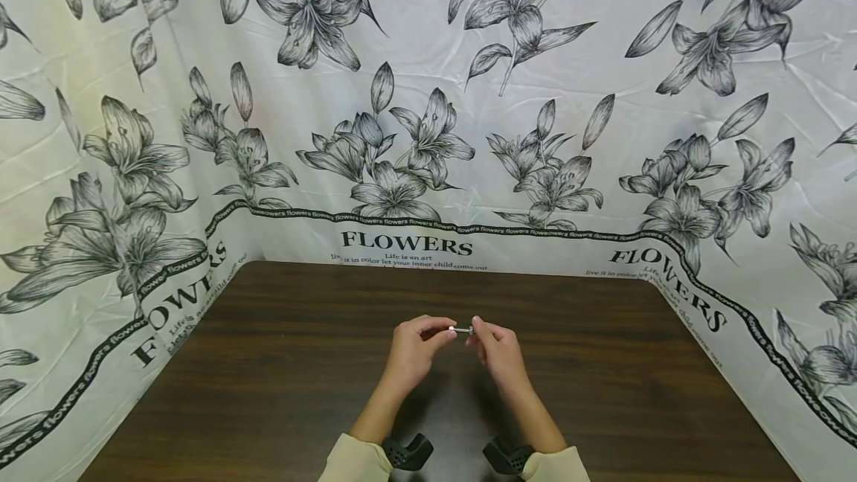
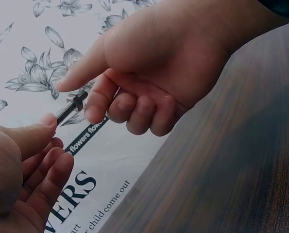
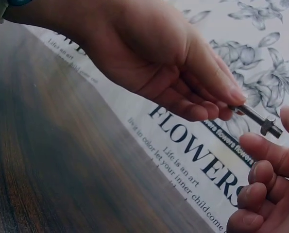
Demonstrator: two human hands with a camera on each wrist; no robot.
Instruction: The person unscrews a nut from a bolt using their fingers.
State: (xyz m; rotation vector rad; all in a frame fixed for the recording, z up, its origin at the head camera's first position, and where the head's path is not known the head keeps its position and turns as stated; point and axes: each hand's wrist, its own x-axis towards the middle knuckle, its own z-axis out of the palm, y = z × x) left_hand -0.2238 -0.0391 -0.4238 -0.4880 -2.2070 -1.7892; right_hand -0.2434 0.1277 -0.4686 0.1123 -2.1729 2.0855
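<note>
Between finger and thumb my left hand (image 1: 411,352) pinches one end of a metal bolt (image 3: 252,115). The pinched end is mostly hidden by the fingertips. A nut (image 3: 267,126) sits on the thread near the bolt's free end, with a short bit of thread showing past it. My right hand (image 1: 501,355) is close around that end, its thumb and index finger spread on either side of the nut and apart from it in the wrist views. The other fingers of the right hand are loosely bent. Both hands are held above the table.
Below the hands lies a dark wooden table (image 1: 288,393). A white curtain printed with flowers and lettering (image 1: 402,192) hangs along its back and sides. Each wrist carries a black strapped device (image 1: 410,454).
</note>
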